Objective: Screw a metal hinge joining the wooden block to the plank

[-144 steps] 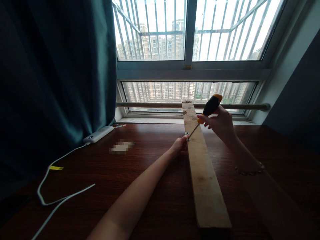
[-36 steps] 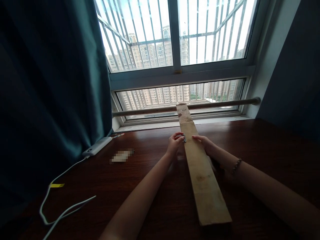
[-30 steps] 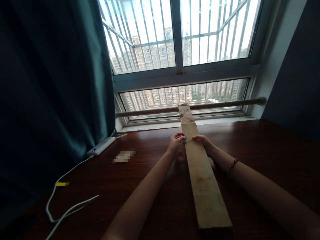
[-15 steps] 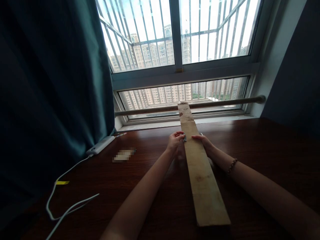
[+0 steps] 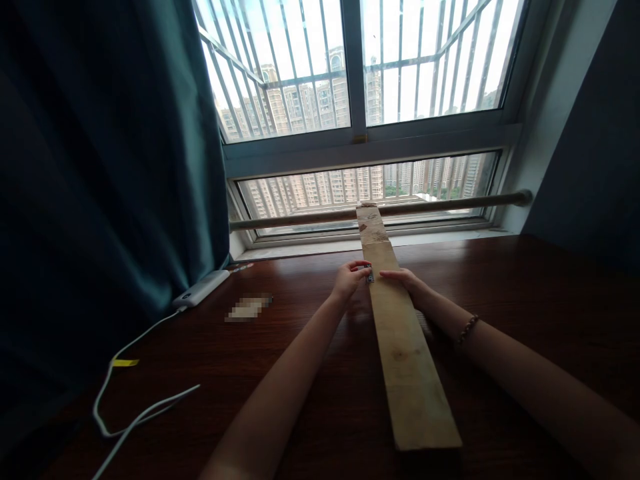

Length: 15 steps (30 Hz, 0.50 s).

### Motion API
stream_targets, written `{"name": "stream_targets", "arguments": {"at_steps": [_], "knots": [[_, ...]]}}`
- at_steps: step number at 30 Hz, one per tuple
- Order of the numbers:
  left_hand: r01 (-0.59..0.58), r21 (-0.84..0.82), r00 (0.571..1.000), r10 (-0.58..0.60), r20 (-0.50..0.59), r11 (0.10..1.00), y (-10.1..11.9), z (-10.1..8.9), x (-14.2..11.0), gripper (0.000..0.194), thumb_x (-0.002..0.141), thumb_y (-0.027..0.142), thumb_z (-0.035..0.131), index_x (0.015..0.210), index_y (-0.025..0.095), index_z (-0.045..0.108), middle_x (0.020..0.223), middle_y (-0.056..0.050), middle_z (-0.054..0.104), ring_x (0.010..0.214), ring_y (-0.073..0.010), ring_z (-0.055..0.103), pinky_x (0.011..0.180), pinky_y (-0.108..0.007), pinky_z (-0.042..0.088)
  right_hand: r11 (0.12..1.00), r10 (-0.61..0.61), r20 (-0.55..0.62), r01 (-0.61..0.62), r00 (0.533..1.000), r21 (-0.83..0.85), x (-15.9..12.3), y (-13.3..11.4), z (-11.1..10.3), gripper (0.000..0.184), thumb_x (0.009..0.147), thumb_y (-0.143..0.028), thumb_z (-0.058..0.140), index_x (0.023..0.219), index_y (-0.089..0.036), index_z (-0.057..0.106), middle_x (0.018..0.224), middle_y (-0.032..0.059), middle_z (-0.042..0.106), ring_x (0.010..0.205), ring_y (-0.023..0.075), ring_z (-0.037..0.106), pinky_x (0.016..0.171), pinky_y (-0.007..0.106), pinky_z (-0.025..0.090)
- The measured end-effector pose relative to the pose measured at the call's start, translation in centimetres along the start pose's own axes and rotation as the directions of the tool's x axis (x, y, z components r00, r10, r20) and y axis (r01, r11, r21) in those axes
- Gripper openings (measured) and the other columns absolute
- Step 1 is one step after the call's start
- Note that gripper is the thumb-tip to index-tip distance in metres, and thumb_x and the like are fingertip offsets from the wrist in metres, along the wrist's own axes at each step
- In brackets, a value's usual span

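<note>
A long pale wooden plank (image 5: 405, 360) lies on the dark wooden table (image 5: 280, 373), its far end resting on the rail by the window. A small metal fitting (image 5: 369, 274) sits at the plank's left edge. My left hand (image 5: 347, 280) is pinched on that fitting, fingers curled. On top of the plank lies my right hand (image 5: 407, 283), its fingers stretched toward the fitting, their tips just short of it. A bead bracelet (image 5: 466, 328) circles my right wrist. No screwdriver shows.
A white power bank (image 5: 200, 288) with a white cable (image 5: 140, 373) lies at the left near the teal curtain (image 5: 110, 153). A blurred small object (image 5: 247, 308) lies beside it. A metal rail (image 5: 450, 203) runs along the barred window.
Since the earliest frame my right hand has let go of the black and orange screwdriver and come down onto the plank. Over the last second both hands have barely moved.
</note>
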<state>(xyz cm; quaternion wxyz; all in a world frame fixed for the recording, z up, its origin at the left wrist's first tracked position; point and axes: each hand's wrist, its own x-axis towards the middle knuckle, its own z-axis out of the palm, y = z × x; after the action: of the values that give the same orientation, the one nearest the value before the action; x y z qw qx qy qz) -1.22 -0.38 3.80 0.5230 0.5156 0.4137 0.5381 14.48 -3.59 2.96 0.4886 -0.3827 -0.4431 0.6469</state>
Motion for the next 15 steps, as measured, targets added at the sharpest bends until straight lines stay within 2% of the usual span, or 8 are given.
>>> {"name": "stream_targets", "arguments": {"at_steps": [4,10,12,15], "knots": [[0.008,0.007,1.0,-0.008,-0.006,1.0,0.1,0.0,-0.1,0.016,0.052,0.018,0.073,0.067,0.017,0.069,0.07,-0.004,0.067,0.078,-0.0193,0.059,0.073,-0.03,0.042,0.996,-0.091,-0.123,0.087,0.988,-0.033,0.1,0.0,0.1,0.035,0.061,-0.02,0.072,0.094,-0.014,0.059,0.078,0.0066,0.07,0.063,0.0183,0.064,0.059,0.03,0.053],[0.043,-0.02,0.999,-0.043,-0.033,0.999,0.3,0.4,-0.5,0.014,0.053,0.016,0.072,0.066,0.017,0.068,0.066,-0.003,0.066,0.073,-0.0173,0.058,0.072,-0.03,0.042,0.993,-0.056,-0.176,0.036,0.983,-0.115,0.5,-0.2,0.1,0.041,0.059,-0.027,0.077,0.091,-0.013,0.057,0.078,0.0082,0.069,0.063,0.0199,0.064,0.059,0.031,0.054],[0.025,-0.035,0.999,-0.026,-0.038,0.999,0.2,0.5,-0.5,0.016,0.051,0.015,0.073,0.066,0.016,0.068,0.067,-0.003,0.066,0.07,-0.0158,0.058,0.073,-0.029,0.042,0.982,-0.078,-0.26,0.03,0.962,-0.184,1.0,-0.3,0.0,0.052,0.052,-0.028,0.081,0.094,-0.013,0.054,0.08,0.0091,0.068,0.066,0.0214,0.065,0.06,0.032,0.054],[0.004,-0.036,0.999,-0.006,-0.053,0.999,0.0,0.6,-0.5,0.018,0.05,0.015,0.074,0.067,0.015,0.068,0.067,-0.004,0.066,0.068,-0.0155,0.058,0.072,-0.03,0.044,0.952,-0.201,-0.394,0.084,0.897,-0.295,1.7,-0.2,-0.1,0.074,0.04,-0.026,0.086,0.103,-0.014,0.049,0.086,0.0089,0.068,0.075,0.0236,0.064,0.062,0.032,0.054]]}}
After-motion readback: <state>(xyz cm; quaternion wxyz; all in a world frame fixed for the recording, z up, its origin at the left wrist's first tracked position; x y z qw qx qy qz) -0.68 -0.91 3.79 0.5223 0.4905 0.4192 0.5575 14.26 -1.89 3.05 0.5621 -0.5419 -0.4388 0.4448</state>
